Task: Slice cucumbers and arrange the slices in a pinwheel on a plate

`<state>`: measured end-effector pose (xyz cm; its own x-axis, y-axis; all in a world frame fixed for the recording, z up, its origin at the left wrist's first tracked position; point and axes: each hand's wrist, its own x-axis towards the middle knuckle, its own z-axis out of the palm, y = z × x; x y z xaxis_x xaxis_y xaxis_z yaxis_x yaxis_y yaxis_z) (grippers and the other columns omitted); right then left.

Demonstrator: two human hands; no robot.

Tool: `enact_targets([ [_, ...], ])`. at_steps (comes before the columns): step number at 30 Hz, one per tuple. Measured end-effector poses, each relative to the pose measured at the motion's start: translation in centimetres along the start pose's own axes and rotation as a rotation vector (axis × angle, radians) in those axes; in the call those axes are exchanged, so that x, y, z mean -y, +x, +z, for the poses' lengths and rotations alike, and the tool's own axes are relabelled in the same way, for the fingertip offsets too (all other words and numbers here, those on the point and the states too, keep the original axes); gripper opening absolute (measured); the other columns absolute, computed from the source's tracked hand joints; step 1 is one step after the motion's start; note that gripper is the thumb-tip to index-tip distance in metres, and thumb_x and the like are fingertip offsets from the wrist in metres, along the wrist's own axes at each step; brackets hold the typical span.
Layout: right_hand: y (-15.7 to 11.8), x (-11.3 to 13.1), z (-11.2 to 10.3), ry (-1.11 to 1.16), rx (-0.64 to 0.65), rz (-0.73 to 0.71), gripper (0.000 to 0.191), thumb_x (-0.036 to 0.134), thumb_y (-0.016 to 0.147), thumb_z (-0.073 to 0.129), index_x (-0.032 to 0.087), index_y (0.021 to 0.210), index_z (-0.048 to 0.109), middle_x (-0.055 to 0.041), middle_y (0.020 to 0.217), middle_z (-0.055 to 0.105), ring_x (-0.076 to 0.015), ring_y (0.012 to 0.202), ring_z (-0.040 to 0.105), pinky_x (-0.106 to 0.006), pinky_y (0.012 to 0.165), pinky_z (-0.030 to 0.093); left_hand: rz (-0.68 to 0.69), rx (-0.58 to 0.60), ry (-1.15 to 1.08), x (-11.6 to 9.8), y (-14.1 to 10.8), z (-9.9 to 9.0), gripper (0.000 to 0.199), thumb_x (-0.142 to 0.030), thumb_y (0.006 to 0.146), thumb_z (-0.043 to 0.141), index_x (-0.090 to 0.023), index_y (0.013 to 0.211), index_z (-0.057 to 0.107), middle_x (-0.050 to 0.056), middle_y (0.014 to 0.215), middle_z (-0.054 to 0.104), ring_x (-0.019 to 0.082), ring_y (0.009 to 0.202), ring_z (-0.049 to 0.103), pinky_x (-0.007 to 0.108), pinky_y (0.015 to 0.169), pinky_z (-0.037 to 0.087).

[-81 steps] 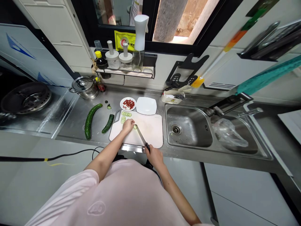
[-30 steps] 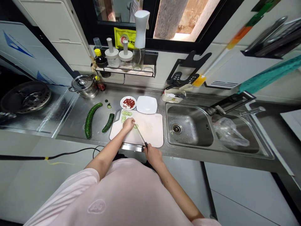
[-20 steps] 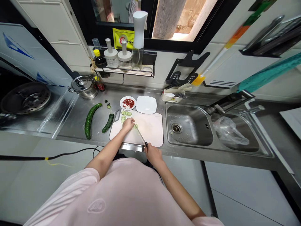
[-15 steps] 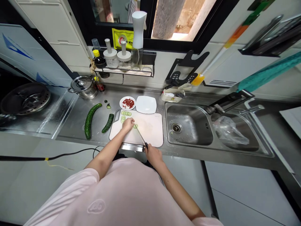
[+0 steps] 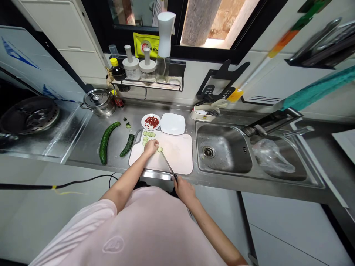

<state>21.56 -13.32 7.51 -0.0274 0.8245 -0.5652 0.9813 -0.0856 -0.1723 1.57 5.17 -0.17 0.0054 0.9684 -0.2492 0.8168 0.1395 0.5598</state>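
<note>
My right hand (image 5: 185,189) is wrapped round the black handle of a knife (image 5: 168,163). Its blade slants up and left over the white cutting board (image 5: 179,155), and the tip touches or nearly touches a pale cucumber slice (image 5: 160,149). Just left of that slice, my left hand (image 5: 151,147) rests on the board with fingers drawn together; whatever they hold is hidden. Behind it, several cucumber slices (image 5: 149,133) lie at the board's upper left. A cut cucumber (image 5: 127,145) and a longer whole cucumber (image 5: 105,142) lie on the steel counter to the left.
Behind the board stand a plate of chopped red pieces (image 5: 151,121) and a white square plate (image 5: 173,123). A double sink (image 5: 222,147) with a plastic bag (image 5: 273,155) is at right. A lidded pot (image 5: 98,102) and a black pan (image 5: 29,114) are at left.
My right hand and the knife have shifted slightly right and toward me. The blade tip has drawn back a little beside the slice. My left hand stays nearly in place.
</note>
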Motion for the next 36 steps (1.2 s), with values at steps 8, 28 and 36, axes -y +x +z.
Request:
enact_targets([
  [8,1.5,1.0,-1.0,0.011,0.003,-0.022,0.033,0.04,0.096,0.028,0.017,0.105,0.05,-0.0121,0.095,0.067,-0.0241,0.09,0.064,-0.032,0.074,0.04,-0.009,0.012,-0.01,-0.2,-0.1,-0.2,0.016,-0.022,0.074,0.061,-0.021,0.09,0.065,0.002,0.084,0.064,0.014,0.077,0.055,0.024,0.068,0.039],
  [28,2.1,1.1,-1.0,0.0,-0.007,-0.034,0.032,0.039,0.095,0.029,0.017,0.103,0.05,-0.0122,0.093,0.067,-0.0249,0.09,0.064,-0.032,0.073,0.04,-0.023,0.015,-0.004,-0.1,0.0,-0.2,0.016,-0.023,0.073,0.062,-0.022,0.089,0.065,0.001,0.085,0.064,0.014,0.078,0.056,0.023,0.068,0.039],
  [36,1.9,1.0,-0.9,0.007,-0.011,-0.03,0.032,0.039,0.095,0.029,0.017,0.102,0.051,-0.0116,0.093,0.067,-0.0254,0.089,0.064,-0.032,0.072,0.041,-0.027,0.022,-0.007,-0.2,0.0,-0.3,0.016,-0.025,0.073,0.062,-0.023,0.088,0.065,0.0,0.084,0.064,0.014,0.076,0.055,0.023,0.065,0.038],
])
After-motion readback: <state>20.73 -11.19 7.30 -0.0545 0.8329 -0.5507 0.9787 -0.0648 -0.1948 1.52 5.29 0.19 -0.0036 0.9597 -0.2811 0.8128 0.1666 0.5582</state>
